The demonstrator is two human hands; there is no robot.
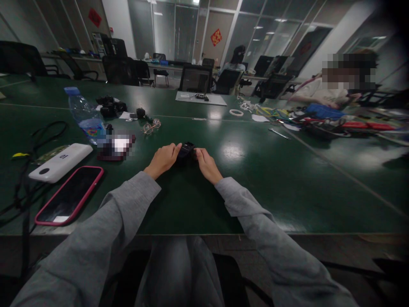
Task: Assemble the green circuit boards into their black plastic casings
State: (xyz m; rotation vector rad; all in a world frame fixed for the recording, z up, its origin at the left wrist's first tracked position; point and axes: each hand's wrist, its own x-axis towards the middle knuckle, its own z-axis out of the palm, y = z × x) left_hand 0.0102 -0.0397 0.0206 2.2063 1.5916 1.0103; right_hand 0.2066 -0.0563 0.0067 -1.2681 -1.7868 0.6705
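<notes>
Left hand (pixel 164 160) has a small black device (pixel 187 148), fingers closed round its left side, thumb along the near top edge. Right hand (pixel 207 165) is at the device's right end, thumb and index drawn together; too small and dark there to tell if they grip it or just touch. Device is roughly mid-frame, between the two hands, tilted, over the green desk (pixel 255 192); can't tell if its underside rests on the surface. Both forearms in grey sleeves, coming in over the near edge. Left of the left hand: phone in a pink case (pixel 70 196), lying screen up near the edge; white power bank (pixel 62 162) just beyond it; black strap (pixel 27 192) looping along the far left. Clear bottle with a blue cap (pixel 84 115) stands behind those, with a dark red item (pixel 116 147), partly pixelated, just right of its base. Folded-out glasses (pixel 151 126) sit further back, black gear (pixel 110 106) behind them to the left. Right side, well apart from the hands: white ring (pixel 236 113), thin pen-like tool (pixel 279 133), then a heap of cables and a blue item (pixel 326 111) in front of a co-worker (pixel 319 90), face pixelated.
</notes>
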